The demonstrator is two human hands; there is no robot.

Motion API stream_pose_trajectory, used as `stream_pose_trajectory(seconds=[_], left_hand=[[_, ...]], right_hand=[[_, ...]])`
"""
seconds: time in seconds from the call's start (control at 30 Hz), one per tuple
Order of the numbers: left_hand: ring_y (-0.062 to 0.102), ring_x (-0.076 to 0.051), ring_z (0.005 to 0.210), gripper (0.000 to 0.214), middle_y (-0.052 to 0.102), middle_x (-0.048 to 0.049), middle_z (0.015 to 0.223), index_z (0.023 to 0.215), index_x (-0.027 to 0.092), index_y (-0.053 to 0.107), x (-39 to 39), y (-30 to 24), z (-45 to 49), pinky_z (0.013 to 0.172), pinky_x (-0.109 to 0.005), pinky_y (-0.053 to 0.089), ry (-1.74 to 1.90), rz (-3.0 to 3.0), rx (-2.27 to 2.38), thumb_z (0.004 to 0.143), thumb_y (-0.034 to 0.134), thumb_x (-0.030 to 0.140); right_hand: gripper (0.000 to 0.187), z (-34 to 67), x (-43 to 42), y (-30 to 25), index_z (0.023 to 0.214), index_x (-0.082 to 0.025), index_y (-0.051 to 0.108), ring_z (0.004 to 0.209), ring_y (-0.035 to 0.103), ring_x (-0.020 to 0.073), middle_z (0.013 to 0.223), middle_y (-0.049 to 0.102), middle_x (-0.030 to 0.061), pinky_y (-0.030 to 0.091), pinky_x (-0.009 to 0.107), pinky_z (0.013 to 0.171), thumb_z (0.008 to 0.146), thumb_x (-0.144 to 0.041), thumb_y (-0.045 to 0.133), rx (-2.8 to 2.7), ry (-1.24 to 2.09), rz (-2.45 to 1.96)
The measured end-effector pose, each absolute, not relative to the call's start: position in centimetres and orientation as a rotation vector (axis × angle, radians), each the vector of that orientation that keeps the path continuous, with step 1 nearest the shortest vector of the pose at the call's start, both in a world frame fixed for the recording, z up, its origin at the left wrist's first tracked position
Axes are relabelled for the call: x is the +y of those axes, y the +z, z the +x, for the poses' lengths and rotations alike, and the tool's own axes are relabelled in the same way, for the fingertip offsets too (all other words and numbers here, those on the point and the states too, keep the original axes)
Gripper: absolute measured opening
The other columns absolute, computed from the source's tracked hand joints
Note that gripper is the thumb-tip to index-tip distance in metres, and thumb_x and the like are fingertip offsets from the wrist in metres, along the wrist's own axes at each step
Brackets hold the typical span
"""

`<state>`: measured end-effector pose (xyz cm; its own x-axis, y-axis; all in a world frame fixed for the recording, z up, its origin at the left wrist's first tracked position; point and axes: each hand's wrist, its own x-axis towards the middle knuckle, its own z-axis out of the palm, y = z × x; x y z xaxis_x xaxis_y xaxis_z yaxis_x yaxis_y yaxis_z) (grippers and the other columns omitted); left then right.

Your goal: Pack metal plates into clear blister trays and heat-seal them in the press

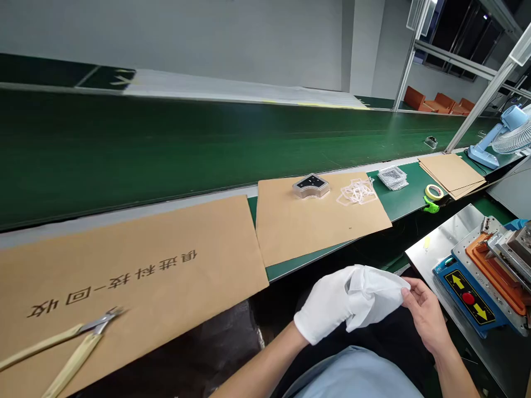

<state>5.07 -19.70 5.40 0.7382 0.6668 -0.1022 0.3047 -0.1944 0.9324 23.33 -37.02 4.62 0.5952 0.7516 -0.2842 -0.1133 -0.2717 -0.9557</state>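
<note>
My left hand [327, 304] wears a white cloth glove and its fingers are closed around a second white glove [375, 296]. My bare right hand [423, 309] pinches the far edge of that loose glove. Both hands hover over my lap, below the bench edge. On the brown cardboard sheet [298, 226] ahead sit a clear plastic case with a dark insert [311, 186] and a pile of thin clear frames [357, 191].
Cutting pliers with tape-wrapped handles [70, 345] lie on a printed cardboard sheet [166, 260] at the left. A press fixture with a red button [483, 287] stands at the right. Tape roll [434, 192], green clip, packets [392, 177], a fan [508, 135] and the green conveyor [166, 143] lie beyond.
</note>
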Motion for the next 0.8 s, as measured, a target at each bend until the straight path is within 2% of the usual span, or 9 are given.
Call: stream_pose_trajectory(seconds=[0.1, 0.17, 0.23, 0.4, 0.57, 0.63, 0.8], left_hand=[[0.073, -0.024, 0.092, 0.038, 0.081, -0.0022, 0.104, 0.109, 0.023, 0.08, -19.6, 4.9, 4.7, 0.082, -0.031, 0.057, 0.402, 1.747, 0.764, 0.071, 0.073, 0.026], [0.073, -0.025, 0.093, 0.041, 0.081, -0.0015, 0.104, 0.111, 0.024, 0.079, -19.9, 4.6, 4.5, 0.084, -0.033, 0.057, 0.404, 1.714, 0.829, 0.071, 0.075, 0.027], [0.072, -0.026, 0.095, 0.045, 0.08, -0.0017, 0.104, 0.113, 0.023, 0.077, -20.4, 4.0, 4.3, 0.084, -0.034, 0.057, 0.413, 1.654, 0.901, 0.069, 0.081, 0.03], [0.071, -0.026, 0.092, 0.06, 0.078, -0.0021, 0.102, 0.115, 0.021, 0.074, -22.2, 1.4, 4.3, 0.082, -0.035, 0.058, 0.542, 1.497, 0.915, 0.058, 0.091, 0.031], [0.072, -0.027, 0.106, 0.059, 0.075, -0.0062, 0.122, 0.125, 0.023, 0.066, -23.3, -0.2, 4.7, 0.095, -0.039, 0.06, 0.786, 1.43, 0.965, 0.069, 0.083, 0.027], [0.072, -0.027, 0.107, 0.056, 0.074, -0.0069, 0.121, 0.122, 0.023, 0.065, -23.4, -0.2, 4.7, 0.095, -0.04, 0.06, 0.818, 1.414, 0.968, 0.069, 0.083, 0.026], [0.069, -0.026, 0.099, 0.062, 0.071, -0.0051, 0.109, 0.115, 0.021, 0.064, -23.7, -0.1, 4.2, 0.087, -0.037, 0.059, 0.89, 1.336, 0.936, 0.059, 0.089, 0.025]], right_hand=[[0.049, 23.2, -36.6, 3.7, 0.097, -0.021, 0.078, 0.096, 0.073, 0.0304, 0.099, 0.078, 0.0092, 0.061, 0.045, 0.087, 0.083, -0.068, 0.084, -0.484, 0.898, -1.633], [0.049, 23.0, -36.2, 3.0, 0.093, -0.021, 0.076, 0.096, 0.072, 0.0292, 0.097, 0.077, 0.008, 0.059, 0.044, 0.086, 0.082, -0.068, 0.084, -0.443, 0.795, -1.608], [0.048, 22.8, -35.7, 2.3, 0.093, -0.022, 0.074, 0.094, 0.07, 0.0268, 0.095, 0.075, 0.0059, 0.058, 0.041, 0.085, 0.081, -0.068, 0.084, -0.394, 0.669, -1.578], [0.048, 22.5, -34.4, 0.4, 0.09, -0.024, 0.063, 0.075, 0.058, 0.0173, 0.081, 0.062, -0.0012, 0.05, 0.03, 0.068, 0.085, -0.069, 0.08, -0.264, 0.506, -1.518], [0.044, 22.4, -33.1, -1.1, 0.092, -0.027, 0.057, 0.073, 0.055, 0.018, 0.08, 0.056, -0.0025, 0.05, 0.032, 0.069, 0.097, -0.07, 0.064, -0.333, 0.427, -1.576], [0.043, 22.3, -32.6, -1.6, 0.094, -0.027, 0.057, 0.073, 0.054, 0.0186, 0.08, 0.054, -0.0027, 0.049, 0.032, 0.07, 0.1, -0.07, 0.058, -0.374, 0.364, -1.645], [0.043, 21.8, -31.8, -1.8, 0.1, -0.026, 0.056, 0.078, 0.054, 0.018, 0.086, 0.055, -0.0033, 0.049, 0.032, 0.074, 0.102, -0.069, 0.052, -0.322, 0.163, -1.718]])
